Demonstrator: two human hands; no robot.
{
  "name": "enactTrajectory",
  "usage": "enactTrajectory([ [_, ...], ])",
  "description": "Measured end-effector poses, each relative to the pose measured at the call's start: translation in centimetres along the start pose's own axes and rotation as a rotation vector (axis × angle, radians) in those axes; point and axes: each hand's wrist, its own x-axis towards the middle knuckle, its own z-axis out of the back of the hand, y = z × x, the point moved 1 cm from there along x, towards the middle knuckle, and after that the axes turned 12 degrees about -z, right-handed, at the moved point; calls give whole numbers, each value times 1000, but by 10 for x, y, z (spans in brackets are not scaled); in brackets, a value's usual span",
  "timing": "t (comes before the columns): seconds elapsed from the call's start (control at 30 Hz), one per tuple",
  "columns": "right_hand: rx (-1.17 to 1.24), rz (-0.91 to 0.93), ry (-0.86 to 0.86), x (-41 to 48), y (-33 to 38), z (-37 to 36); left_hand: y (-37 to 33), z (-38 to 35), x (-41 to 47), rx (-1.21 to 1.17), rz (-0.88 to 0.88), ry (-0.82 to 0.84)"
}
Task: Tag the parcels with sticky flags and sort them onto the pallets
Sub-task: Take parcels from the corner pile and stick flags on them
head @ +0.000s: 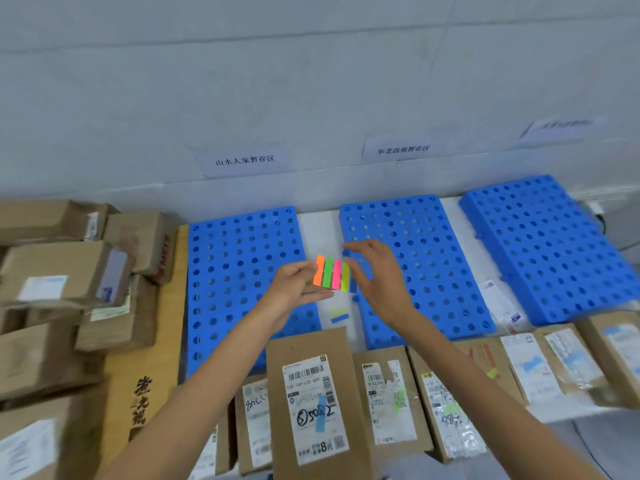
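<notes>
My left hand (298, 284) holds a pad of sticky flags (331, 273) in orange, green, pink and yellow strips above the gap between two blue pallets. My right hand (377, 271) is at the pad's right edge with fingers spread, touching the blue end strip. Three perforated blue pallets lie side by side: left (225, 271), middle (422, 265), right (554, 244); nothing rests on them. A row of brown parcels lines the near edge; the nearest one (311, 403) carries a blue flag, the one beside it (391, 393) a green flag.
A stack of brown cardboard boxes (69, 271) fills the left side. Paper signs (244, 161) hang on the wall above the pallets. Two loose flags, yellow and blue (339, 315), lie on the white surface between the pallets. More labelled parcels (561, 362) sit at the right.
</notes>
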Motion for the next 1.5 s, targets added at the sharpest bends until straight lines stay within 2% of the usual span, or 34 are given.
enactTrajectory([
  [0.17,-213,307,-91,-47,52,4,-14,4,-66,-176,-43,-35],
  [0.3,-210,380,-150,-70,73,3,-14,12,-105,-224,-93,-45],
  [0.5,-256,456,-89,-91,90,-7,-5,28,-136,-346,-114,-169],
  [0.57,-237,423,18,-95,98,-10,-5,37,-144,-302,-145,-201],
  [0.67,3,244,228,-98,111,-15,-7,51,-153,-212,-191,-238],
  [0.77,155,99,295,-93,125,-27,-5,70,-163,-168,-227,-282],
  [0.9,250,-30,473,-88,151,-53,2,104,-177,-140,-251,-361],
  [1.1,274,-195,747,-102,188,-133,27,174,-204,-194,-222,-574],
  [1.23,251,-255,839,-121,215,-202,56,226,-229,-264,-211,-774],
  [1.37,203,-292,896,-135,248,-272,107,294,-249,-277,-167,-1212],
  [1.43,147,-252,931,-141,262,-306,129,323,-259,-208,-101,-1446],
  [1.5,52,-155,965,-144,273,-336,148,345,-265,-186,-8,-1572],
])
